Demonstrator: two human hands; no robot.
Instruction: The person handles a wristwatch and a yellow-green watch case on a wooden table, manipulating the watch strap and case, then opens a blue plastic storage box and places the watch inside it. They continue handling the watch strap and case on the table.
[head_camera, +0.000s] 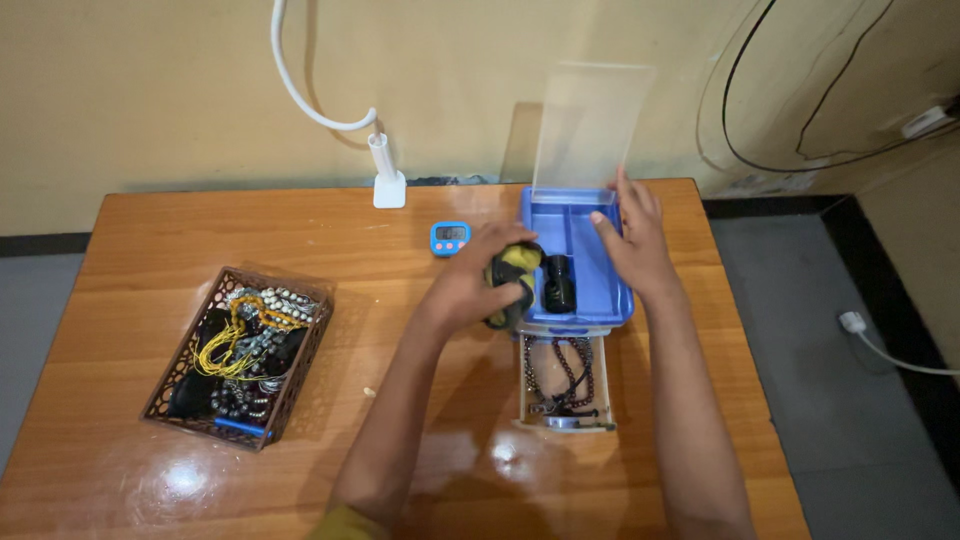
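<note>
Left hand (478, 283) closed around a dark bundle with a yellow patch (512, 272), fingers wrapped over its top; held at the left rim of the blue organiser box (620, 305), half over the open top tray, half over the surface. Looks like soft dark material or cord bunched up, yellow showing near the upper edge; exact kind not clear. Held low and close to the rim, so apparently kept level with the tray.

Right hand (630, 240) open, fingers spread and flat, resting on the right inner side of the blue tray just below the clear lid (585, 125). Grips nothing; seemingly steadies the box and keeps the lid propped upright against the wall.

Inside the tray, between the two hands: a small dark glossy object (558, 285), upright, rounded, apart from the bundle. Tray divided by low ridges into compartments; upper ones appear bare.

Below the blue top, a pale drawer (602, 400) pulled out toward the body, holding dark reddish-brown bead strings (565, 372) and a metallic piece at the front edge.

Further out on the wooden surface (400, 230): small blue digital timer (450, 237) just left of the box, near the far edge. White clamp stand (385, 180) with a bent white arm behind it. Well apart to the left, a brown mesh basket (165, 385) heaped with bead necklaces, yellow cord and dark pieces.
</note>
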